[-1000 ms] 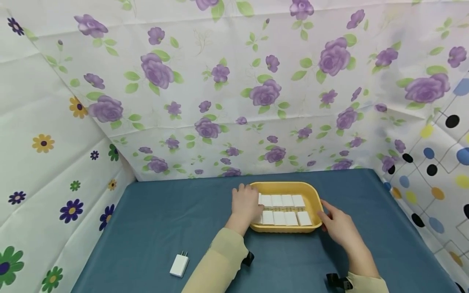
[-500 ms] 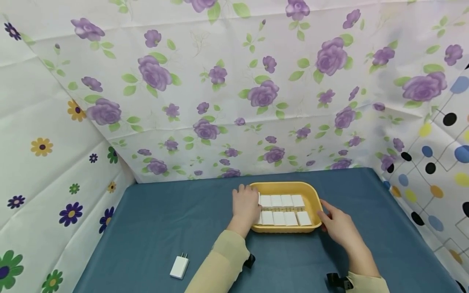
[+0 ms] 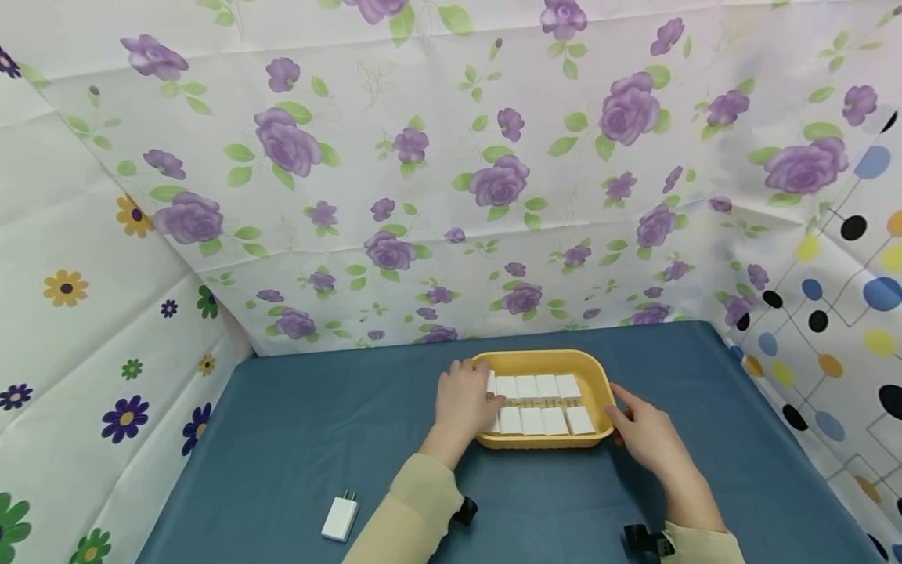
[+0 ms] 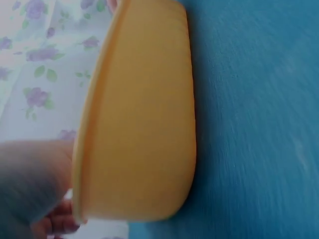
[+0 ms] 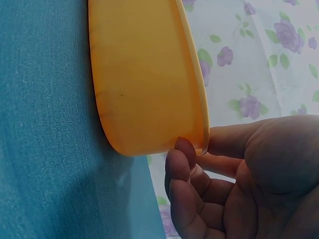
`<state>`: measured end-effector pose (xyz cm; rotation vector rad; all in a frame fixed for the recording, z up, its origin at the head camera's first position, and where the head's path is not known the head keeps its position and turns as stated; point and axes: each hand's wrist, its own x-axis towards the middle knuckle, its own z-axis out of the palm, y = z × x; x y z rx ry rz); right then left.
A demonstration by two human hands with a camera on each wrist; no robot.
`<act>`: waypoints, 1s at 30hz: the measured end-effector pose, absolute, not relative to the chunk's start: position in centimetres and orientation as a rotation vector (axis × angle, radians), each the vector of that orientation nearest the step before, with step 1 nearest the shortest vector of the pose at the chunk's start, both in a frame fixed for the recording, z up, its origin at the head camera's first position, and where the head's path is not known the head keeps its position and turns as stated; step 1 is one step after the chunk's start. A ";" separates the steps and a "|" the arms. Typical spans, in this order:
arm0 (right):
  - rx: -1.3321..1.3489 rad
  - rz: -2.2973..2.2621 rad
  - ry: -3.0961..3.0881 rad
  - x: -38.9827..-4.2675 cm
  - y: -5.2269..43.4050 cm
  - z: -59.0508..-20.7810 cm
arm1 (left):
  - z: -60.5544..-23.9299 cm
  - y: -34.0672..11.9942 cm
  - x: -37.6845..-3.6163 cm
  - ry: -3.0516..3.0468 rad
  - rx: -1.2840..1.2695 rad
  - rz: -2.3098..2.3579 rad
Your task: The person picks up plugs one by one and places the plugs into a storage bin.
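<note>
A yellow tray (image 3: 595, 380) stands on the blue table and holds two rows of white chargers (image 3: 537, 404). My left hand (image 3: 467, 393) grips the tray's left rim, with its fingers over the edge. My right hand (image 3: 629, 417) holds the right rim. In the right wrist view my right hand (image 5: 199, 154) pinches the rim of the tray (image 5: 144, 74), thumb on the rim and fingers (image 5: 180, 159) against the outer wall. In the left wrist view the tray's wall (image 4: 142, 124) fills the middle, with my left hand (image 4: 35, 186) at its rim, blurred.
One white charger (image 3: 340, 518) with its prongs showing lies alone on the blue table (image 3: 282, 439) at the front left. Flowered cloth walls (image 3: 451, 196) close in the back and left, and a dotted cloth (image 3: 831, 313) the right.
Both hands stay on the tray's rims. The head view has drifted slightly, so everything sits a little further left in the frame.
</note>
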<state>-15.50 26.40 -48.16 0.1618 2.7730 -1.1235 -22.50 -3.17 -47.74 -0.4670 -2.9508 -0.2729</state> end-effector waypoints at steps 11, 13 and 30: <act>0.169 -1.128 2.768 -15.5 26.3 -48.1 | -47.5 -12.0 -17.9 -2.693 -0.747 -0.565; 0.173 -1.123 2.767 -15.4 26.3 -48.0 | -47.7 -13.9 -16.9 -2.723 -0.756 -0.578; 0.173 -1.113 2.779 -15.6 26.2 -48.3 | -48.8 -26.5 -9.7 -3.110 -1.105 -0.748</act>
